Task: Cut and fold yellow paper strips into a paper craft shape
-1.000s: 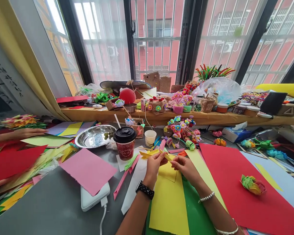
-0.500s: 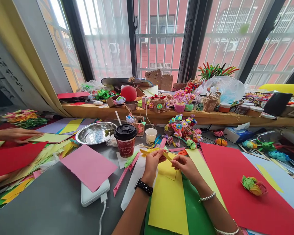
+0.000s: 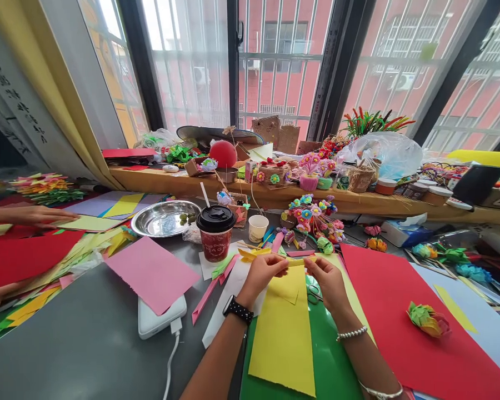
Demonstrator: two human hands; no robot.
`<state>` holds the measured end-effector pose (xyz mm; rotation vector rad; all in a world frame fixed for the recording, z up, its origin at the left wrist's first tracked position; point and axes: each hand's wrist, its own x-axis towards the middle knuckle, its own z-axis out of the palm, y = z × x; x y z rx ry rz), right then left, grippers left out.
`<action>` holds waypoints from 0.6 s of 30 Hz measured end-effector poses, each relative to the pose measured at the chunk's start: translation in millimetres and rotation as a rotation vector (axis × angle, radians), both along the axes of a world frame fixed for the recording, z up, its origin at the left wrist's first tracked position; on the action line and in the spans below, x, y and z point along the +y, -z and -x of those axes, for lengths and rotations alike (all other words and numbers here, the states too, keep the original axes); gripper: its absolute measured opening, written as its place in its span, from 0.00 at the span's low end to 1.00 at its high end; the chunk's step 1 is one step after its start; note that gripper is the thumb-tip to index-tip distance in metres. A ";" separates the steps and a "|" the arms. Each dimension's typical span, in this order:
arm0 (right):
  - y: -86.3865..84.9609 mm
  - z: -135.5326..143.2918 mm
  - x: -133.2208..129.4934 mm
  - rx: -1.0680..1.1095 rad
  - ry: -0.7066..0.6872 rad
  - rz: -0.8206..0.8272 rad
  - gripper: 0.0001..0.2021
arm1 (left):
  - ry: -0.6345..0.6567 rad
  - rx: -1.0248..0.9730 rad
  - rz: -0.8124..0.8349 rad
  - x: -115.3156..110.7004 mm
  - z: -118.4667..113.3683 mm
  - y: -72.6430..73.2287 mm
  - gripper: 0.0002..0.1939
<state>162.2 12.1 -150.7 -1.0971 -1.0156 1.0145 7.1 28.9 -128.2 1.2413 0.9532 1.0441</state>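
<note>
A narrow folded strip of yellow paper (image 3: 295, 263) is stretched level between my two hands. My left hand (image 3: 263, 276) pinches its left end, and my right hand (image 3: 325, 278) pinches the right end. Just behind my left fingers lie folded yellow paper pieces (image 3: 250, 254). Below my hands a long yellow sheet (image 3: 284, 344) with a smaller yellow piece on top rests over a green surface (image 3: 331, 339). Scissors (image 3: 314, 294) lie on the green, partly hidden by my right hand.
Left of my hands stand a lidded drink cup (image 3: 215, 239) and a steel dish (image 3: 162, 219). A pink sheet (image 3: 152, 272) overlaps a white power bank (image 3: 160, 321) with a cable. A red sheet (image 3: 425, 355) bears a folded paper flower (image 3: 427, 319). Another person's hand (image 3: 29, 215) is at far left.
My right hand has moved slightly right and up. The yellow strip has turned from slanting to nearly level, and the scissors now show. The view has shifted a little.
</note>
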 end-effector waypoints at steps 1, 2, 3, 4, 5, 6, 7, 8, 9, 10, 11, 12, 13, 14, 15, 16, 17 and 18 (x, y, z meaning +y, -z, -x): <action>-0.6 0.8 -0.8 -0.027 -0.011 -0.015 0.11 | 0.028 0.028 -0.010 -0.5 -0.9 1.1 0.09; -1.1 1.6 -1.6 -0.054 -0.024 -0.024 0.10 | 0.057 0.055 -0.018 -1.0 -1.8 2.1 0.09; -1.6 2.2 -2.3 -0.076 -0.034 -0.028 0.10 | 0.083 0.078 -0.026 -1.3 -2.7 3.0 0.09; -1.9 2.6 -2.8 -0.092 -0.042 -0.028 0.11 | 0.098 0.093 -0.037 -1.6 -3.6 3.7 0.10; -2.0 2.7 -3.1 -0.097 -0.049 -0.023 0.11 | 0.107 0.100 -0.051 -1.7 -4.4 4.2 0.10; -2.0 2.5 -3.1 -0.090 -0.054 -0.017 0.12 | 0.114 0.103 -0.062 -1.8 -5.1 4.5 0.10; -1.8 2.2 -2.9 -0.073 -0.056 -0.011 0.12 | 0.120 0.103 -0.069 -1.8 -5.7 4.7 0.10; -1.7 1.8 -2.6 -0.054 -0.058 -0.006 0.12 | 0.128 0.101 -0.072 -1.7 -6.2 4.9 0.10; -1.6 1.4 -2.3 -0.042 -0.061 -0.002 0.12 | 0.135 0.101 -0.073 -1.8 -6.6 4.9 0.11; -1.7 1.3 -2.2 -0.042 -0.064 -0.001 0.13 | 0.140 0.103 -0.073 -1.8 -6.8 5.0 0.11; -2.0 1.4 -2.3 -0.056 -0.071 0.000 0.13 | 0.144 0.105 -0.074 -1.9 -7.1 5.0 0.12; -2.5 1.9 -2.5 -0.085 -0.081 -0.001 0.14 | 0.146 0.109 -0.078 -2.1 -7.2 5.1 0.12; -3.2 2.6 -3.0 -0.120 -0.096 -0.002 0.15 | 0.148 0.117 -0.082 -2.2 -7.3 5.1 0.13; -3.9 3.4 -3.6 -0.156 -0.113 -0.005 0.15 | 0.152 0.128 -0.084 -2.3 -7.4 5.1 0.14; -4.6 4.4 -4.2 -0.186 -0.127 -0.011 0.15 | 0.157 0.141 -0.084 -2.3 -7.4 5.0 0.14; -5.3 5.2 -4.7 -0.209 -0.135 -0.019 0.15 | 0.161 0.152 -0.081 -2.2 -7.3 5.0 0.15; -5.7 5.9 -5.2 -0.225 -0.134 -0.029 0.16 | 0.164 0.161 -0.078 -1.9 -7.3 5.0 0.16; -6.0 6.3 -5.5 -0.237 -0.125 -0.037 0.16 | 0.168 0.167 -0.076 -1.5 -7.3 5.3 0.16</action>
